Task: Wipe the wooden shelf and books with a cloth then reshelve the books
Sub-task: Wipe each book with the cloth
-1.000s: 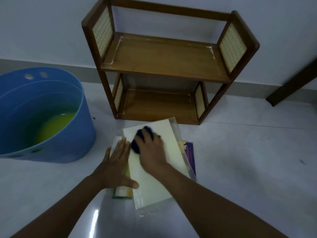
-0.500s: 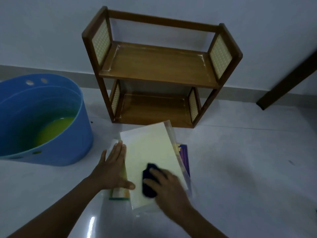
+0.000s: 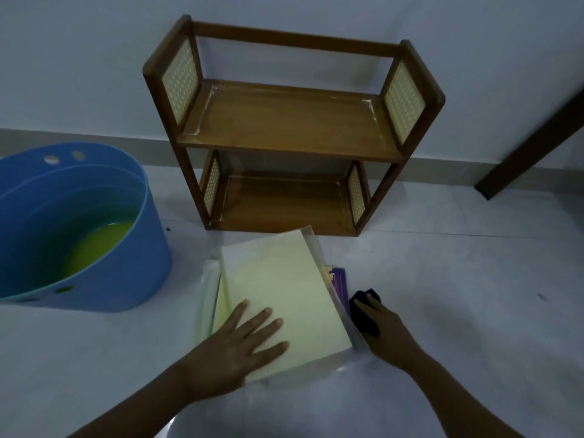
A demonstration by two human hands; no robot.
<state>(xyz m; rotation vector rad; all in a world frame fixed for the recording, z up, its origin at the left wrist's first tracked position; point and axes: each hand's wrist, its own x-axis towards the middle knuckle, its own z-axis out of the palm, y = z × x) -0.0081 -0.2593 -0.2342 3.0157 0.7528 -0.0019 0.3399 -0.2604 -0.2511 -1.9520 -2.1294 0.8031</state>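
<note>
Pale floor (image 3: pixel 442 279) runs back to a plain wall (image 3: pixel 316 14), the scene dim. At the far left stands a blue tub (image 3: pixel 94 248) with yellow-green liquid (image 3: pixel 98 245) pooled in its bottom. Just right of it, against the wall, the wooden shelf (image 3: pixel 290 121) stands upright, both its boards bare. In front of the shelf a stack of books (image 3: pixel 284 292) lies flat on the floor, a pale yellow cover on top and a purple book (image 3: pixel 339 279) peeking out at its right edge. The left hand (image 3: pixel 243 339) rests flat and spread on the near corner of the yellow cover, gripping nothing. The right hand (image 3: pixel 384 327) lies on the floor just beside the stack's right edge, fingers curled over a dark cloth (image 3: pixel 363 314). A dark wooden leg (image 3: pixel 531 137) slants at the far right.
</note>
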